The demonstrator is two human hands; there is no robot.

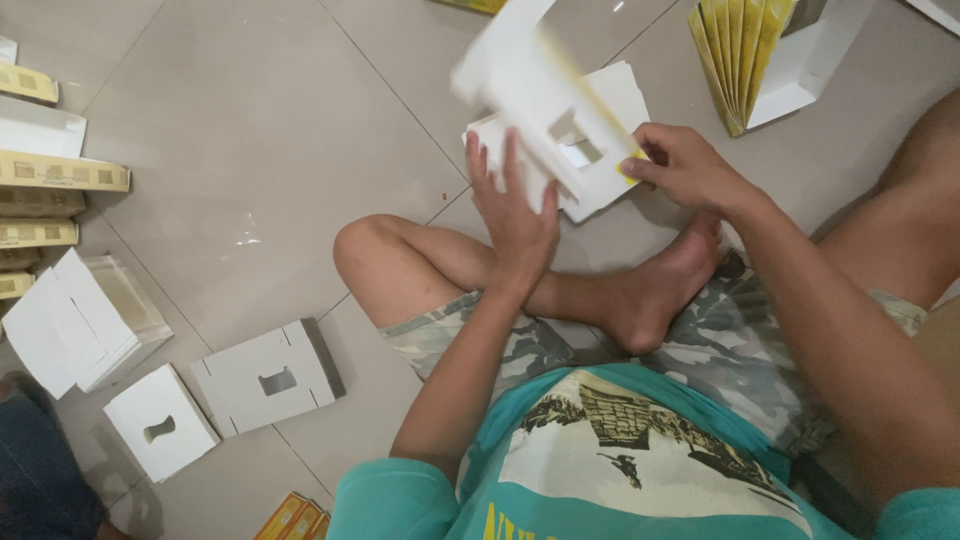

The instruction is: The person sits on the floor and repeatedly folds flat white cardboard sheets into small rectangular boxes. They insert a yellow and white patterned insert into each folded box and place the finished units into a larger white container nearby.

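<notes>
White carton blank (545,105) is pinched at its 4 o'clock corner by right hand (690,168) | left hand (515,215) is spread flat-open against its 7 o'clock edge | long axis is tilted 11-to-5.

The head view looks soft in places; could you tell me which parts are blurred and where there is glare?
In the head view, the white cardboard piece between the left hand and right hand is motion-blurred at its top; the white die-cut sheets lie sharp; a small glare patch marks the floor tiles.
</notes>
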